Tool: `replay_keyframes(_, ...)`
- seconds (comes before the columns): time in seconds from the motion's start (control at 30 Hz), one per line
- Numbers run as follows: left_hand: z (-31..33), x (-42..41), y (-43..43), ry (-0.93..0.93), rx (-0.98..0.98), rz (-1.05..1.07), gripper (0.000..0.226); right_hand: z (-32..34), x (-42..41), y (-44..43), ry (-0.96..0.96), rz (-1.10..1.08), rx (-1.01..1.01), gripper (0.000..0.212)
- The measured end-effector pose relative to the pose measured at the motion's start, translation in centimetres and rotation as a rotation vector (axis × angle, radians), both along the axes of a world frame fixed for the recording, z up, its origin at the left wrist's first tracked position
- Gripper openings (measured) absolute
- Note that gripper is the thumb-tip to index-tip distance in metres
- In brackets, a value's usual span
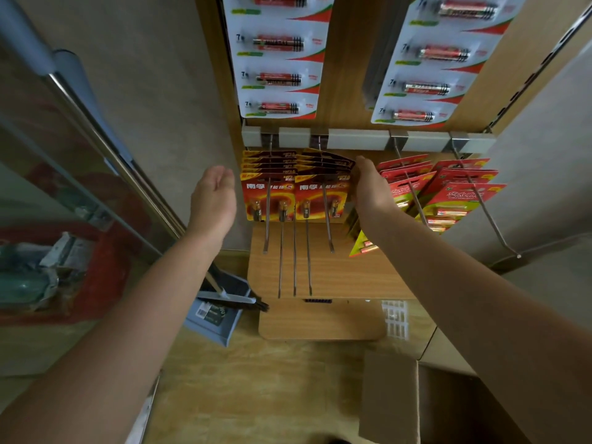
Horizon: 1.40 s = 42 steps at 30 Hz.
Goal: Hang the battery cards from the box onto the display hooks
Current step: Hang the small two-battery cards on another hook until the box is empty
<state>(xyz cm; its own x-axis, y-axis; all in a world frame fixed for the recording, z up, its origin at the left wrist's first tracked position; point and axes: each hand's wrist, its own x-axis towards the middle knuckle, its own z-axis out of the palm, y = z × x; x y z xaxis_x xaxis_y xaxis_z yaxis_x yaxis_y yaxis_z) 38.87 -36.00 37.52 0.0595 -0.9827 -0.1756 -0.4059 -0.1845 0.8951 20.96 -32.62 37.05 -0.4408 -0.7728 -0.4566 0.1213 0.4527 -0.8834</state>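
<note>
Well below the grey rail (358,139) sits the cardboard box (389,395). Just under the rail hang the battery cards (322,187), their hook's long axis pointing toward the person. The nearer right hand (373,187) lays straight fingers against their right edge, and the left hand (213,200) hovers spread, holding nothing.

The left forearm (150,302), entering from 7 o'clock, and the right forearm (455,283), from 4 o'clock, are bare. The left hand (213,200) and right hand (373,187) are bare too.
</note>
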Motion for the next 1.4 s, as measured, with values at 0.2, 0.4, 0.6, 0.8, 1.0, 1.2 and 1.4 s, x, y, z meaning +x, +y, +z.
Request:
replay_keyframes(0.2,0.6,-1.8,0.0,0.13,0.154,-0.06,0.044,1.2,0.5,-1.0,-0.073,-0.023,-0.01,0.056)
replay_keyframes(0.4,0.5,-2.4,-0.5,0.167,0.201,-0.04,0.045,1.9,0.9,-1.0,-0.017,0.012,-0.006,0.053)
replay_keyframes(0.6,0.8,-2.4,-0.2,0.204,0.181,-0.028,0.044,2.5,1.3,-0.3,0.059,0.03,0.005,0.057)
replay_keyframes(0.8,2.3,-1.4,1.5,0.097,-0.045,-0.05,0.046,3.5,1.7,2.9,0.163,0.107,-0.056,0.053)
replay_keyframes(1.0,4.6,-2.5,5.0,0.04,-0.298,-0.141,0.03,5.0,-0.1,7.8,0.153,0.191,-0.158,0.048)
replay_keyframes(1.2,7.6,-8.2,8.9,0.091,-0.367,-0.325,0.024,5.7,-6.4,10.8,0.222,0.107,-0.242,0.039)
replay_keyframes(1.4,5.8,-15.6,9.8,0.169,-0.064,-0.251,0.038,5.3,-14.4,11.5,0.246,-0.094,-0.294,0.029)
